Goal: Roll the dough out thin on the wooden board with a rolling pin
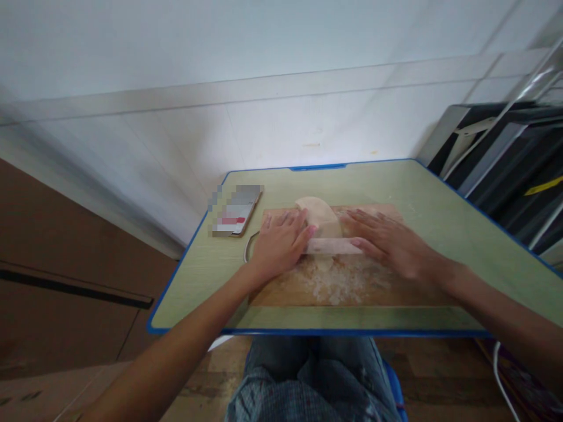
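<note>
Here, nearest me, my jeans [308, 381] show below the blue-rimmed table [193, 310]. Just past its near edge lies a wooden board [272, 296], its middle dusted with white flour [336, 287]. Across the board sits a pale rolling pin [332, 246], slightly blurred. My left hand [284, 240] lies palm down over its left end, and my right hand [387, 240], more blurred, over its right end; the two are apart, fingers stretched forward rather than curled round the wood. Between them, right beyond the pin, the round, flat dough [319, 214] rests on the board; how far it runs underneath the pin I can't tell. A metal loop [247, 246] sticks out by the board's left side. Farther left lies a phone [246, 211], partly pixelated, and behind the table rises a white wall [264, 135].
</note>
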The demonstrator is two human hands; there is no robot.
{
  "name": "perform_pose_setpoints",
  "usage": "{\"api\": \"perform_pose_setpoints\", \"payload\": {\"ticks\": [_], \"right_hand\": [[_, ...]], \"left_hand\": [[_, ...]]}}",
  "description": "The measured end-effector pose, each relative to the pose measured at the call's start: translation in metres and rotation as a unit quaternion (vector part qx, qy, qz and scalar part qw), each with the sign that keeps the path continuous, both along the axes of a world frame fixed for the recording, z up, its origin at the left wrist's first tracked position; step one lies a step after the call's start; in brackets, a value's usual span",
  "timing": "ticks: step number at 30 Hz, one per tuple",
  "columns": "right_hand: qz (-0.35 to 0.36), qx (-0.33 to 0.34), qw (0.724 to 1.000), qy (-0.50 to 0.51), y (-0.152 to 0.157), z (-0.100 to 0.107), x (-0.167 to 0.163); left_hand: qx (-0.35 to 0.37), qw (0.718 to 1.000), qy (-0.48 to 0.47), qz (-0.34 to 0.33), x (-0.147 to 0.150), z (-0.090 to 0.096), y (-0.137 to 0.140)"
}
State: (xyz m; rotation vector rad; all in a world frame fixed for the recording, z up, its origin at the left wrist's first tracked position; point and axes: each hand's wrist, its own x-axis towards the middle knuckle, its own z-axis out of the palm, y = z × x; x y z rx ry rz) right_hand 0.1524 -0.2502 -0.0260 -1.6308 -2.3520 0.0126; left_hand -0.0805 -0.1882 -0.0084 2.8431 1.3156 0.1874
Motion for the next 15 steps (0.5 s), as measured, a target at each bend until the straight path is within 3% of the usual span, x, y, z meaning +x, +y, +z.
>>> {"api": "perform_pose_setpoints", "payload": {"ticks": [4, 11, 15], "right_hand": [[-0.023, -0.035, 0.999, -0.003, 0.018, -0.002, 0.002], [0.004, 0.019, 1.000, -0.002, -0.016, 0.003, -0.008], [-0.031, -0.019, 0.999, -0.017, 0.011, 0.003, -0.004]], "left_hand": [[0.000, 0.999, 0.020, 0.050, 0.014, 0.005, 0.014], [0.013, 0.999, 0.031, -0.016, 0.001, 0.003, -0.006], [-0.008, 0.998, 0.060, 0.015, 0.010, 0.007, 0.013]]}}
